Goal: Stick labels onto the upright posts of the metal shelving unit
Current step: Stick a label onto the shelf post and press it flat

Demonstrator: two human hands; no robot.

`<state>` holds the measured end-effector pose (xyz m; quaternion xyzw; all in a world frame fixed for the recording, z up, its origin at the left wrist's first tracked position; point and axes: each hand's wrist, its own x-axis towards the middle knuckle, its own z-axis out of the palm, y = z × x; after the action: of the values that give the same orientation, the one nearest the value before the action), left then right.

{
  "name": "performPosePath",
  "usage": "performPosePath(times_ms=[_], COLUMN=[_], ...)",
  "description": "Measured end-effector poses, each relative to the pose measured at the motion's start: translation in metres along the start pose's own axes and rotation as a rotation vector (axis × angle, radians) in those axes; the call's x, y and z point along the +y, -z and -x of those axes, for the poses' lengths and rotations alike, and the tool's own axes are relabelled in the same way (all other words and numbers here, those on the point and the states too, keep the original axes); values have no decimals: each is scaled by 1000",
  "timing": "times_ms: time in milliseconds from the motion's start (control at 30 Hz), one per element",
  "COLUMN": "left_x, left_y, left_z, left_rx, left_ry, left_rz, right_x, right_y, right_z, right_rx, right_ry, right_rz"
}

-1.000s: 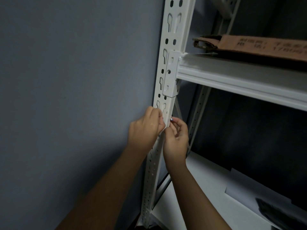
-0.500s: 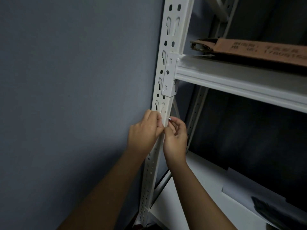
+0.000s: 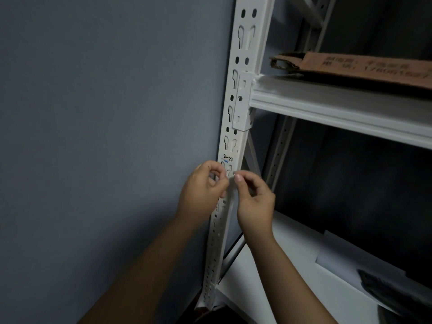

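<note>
Your left hand (image 3: pixel 202 188) and right hand (image 3: pixel 253 197) sit on either side of the white upright post (image 3: pixel 243 73), fingers curled; whether they pinch anything, you cannot tell. The handwritten label (image 3: pixel 227 158) is stuck on the post just above them, below the shelf bracket (image 3: pixel 242 101).

On the white upright post (image 3: pixel 243 73), just above the hands, we see a small label (image 3: pixel 228 158) with handwritten dark characters that we read as "2-4" followed by a mark we cannot make out, and a short blue stroke beneath. On the cardboard box (image 3: pixel 364 69) lying on the upper shelf, we see two lines of blurred print; only some digits, roughly "1780516", can be read.
</note>
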<state>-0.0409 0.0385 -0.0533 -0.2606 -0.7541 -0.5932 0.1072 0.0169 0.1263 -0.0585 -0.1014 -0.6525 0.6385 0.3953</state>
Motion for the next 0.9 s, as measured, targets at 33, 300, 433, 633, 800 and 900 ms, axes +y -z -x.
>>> performPosePath(times_ms=[33,300,433,633,800,900], left_x=[4,26,34,34,35,34], left_y=[2,14,18,25,27,27], left_z=[2,18,19,19,22,22], left_rx=[-32,-129,-129,-171,-145,-142], left_ry=[23,49,84,107,132,146], left_rz=[59,214,301,377,437,437], right_x=[-1,-22,-31,-34,-34,-35], right_y=[0,-4,-3,-2,-3,-3], right_z=[4,17,23,23,25,26], right_rx=[-3,-9,-85,-146,-166,-151], right_ry=[3,-21,-62,-124,-131,-132], right_rz=[6,-114,-197,-259,-244,-253])
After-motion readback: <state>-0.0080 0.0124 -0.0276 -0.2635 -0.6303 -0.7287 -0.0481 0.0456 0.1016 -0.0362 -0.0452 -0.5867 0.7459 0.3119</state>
